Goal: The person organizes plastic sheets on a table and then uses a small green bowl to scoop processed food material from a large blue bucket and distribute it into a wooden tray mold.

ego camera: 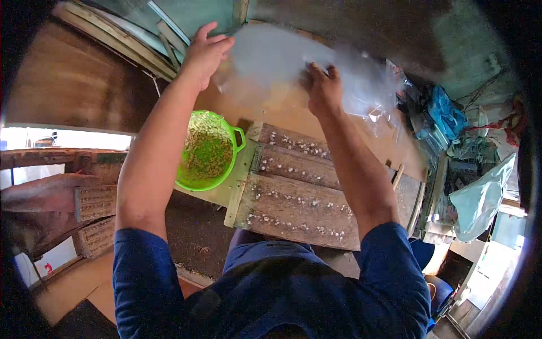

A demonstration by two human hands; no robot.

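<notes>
Beyond a brown wooden board, a translucent plastic sheet [279, 55], blurred, spreads across the far part of the work surface. My left hand [207, 53] is raised at the sheet's left end, its fingers apart; whether a fingertip touches the sheet is unclear. My right hand [326, 87] is at the sheet's near edge with the fingers bent, and blur hides whether they pinch it. Rows of small white bits lie on the wooden board [296, 178] close to my body. A green plastic basin [233, 163] with pale and brown grainy material stands left of the board, below my left forearm.
Wooden battens [123, 38] lean at the upper left. Clear plastic [372, 97], a blue plastic bag [446, 112] and other clutter lie to the right. A pale sheet [478, 203] hangs at the far right, and textured panels [97, 203] stand at the left.
</notes>
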